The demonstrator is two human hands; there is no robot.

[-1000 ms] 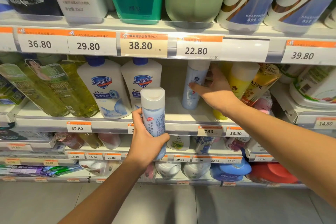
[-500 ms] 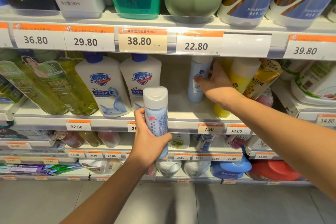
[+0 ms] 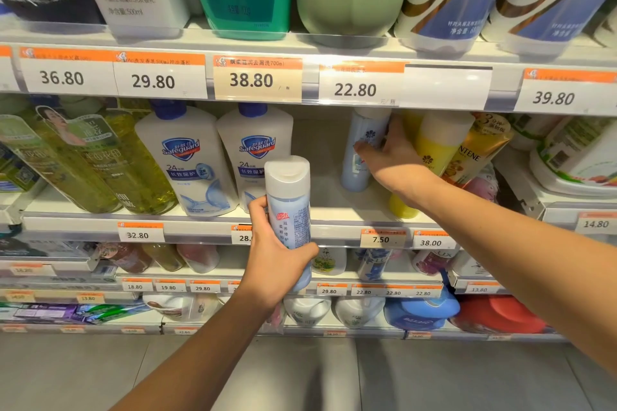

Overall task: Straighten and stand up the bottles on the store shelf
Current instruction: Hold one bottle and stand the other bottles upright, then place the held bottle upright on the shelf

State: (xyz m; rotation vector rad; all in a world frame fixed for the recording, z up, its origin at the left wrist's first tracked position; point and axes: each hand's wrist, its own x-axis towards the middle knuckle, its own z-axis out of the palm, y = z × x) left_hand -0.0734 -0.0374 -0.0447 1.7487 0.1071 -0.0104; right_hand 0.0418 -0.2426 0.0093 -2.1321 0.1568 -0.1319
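- Left hand (image 3: 277,264) in front of the shelving, fingers wrapped tight around the lower body of a slim pale-blue plastic bottle with a white flip cap (image 3: 289,210). Bottle held upright, cap up, clear of the shelf, its printed back label facing the camera.
- Right hand (image 3: 394,160) reaches deep into the middle white metal shelf (image 3: 334,210). Fingers curl around the right side and back of a second slim pale-blue bottle with a flower mark (image 3: 362,157); thumb presses on its front. Grasping it.
- That second bottle stands on the shelf board near the back, about upright, its top hidden behind the price rail above.
- Just right of the right hand: a yellow plastic bottle with a white cap (image 3: 434,147), leaning, its base at the shelf's front edge under the wrist. Beside it a gold Pantene tube (image 3: 474,150), also tilted.
- Left of the gap: two white Safeguard bottles with blue caps (image 3: 187,157), standing side by side, touching. Further left, yellow-green transparent bottles (image 3: 100,163), leaning left.
- Bare shelf board between the Safeguard pair and the bottle in the right hand.
- Price tag strip (image 3: 257,78) above reads 36.80, 29.80, 38.80, 22.80, 39.80.
- Lower shelves carry more bottles; detail too blurred to tell.
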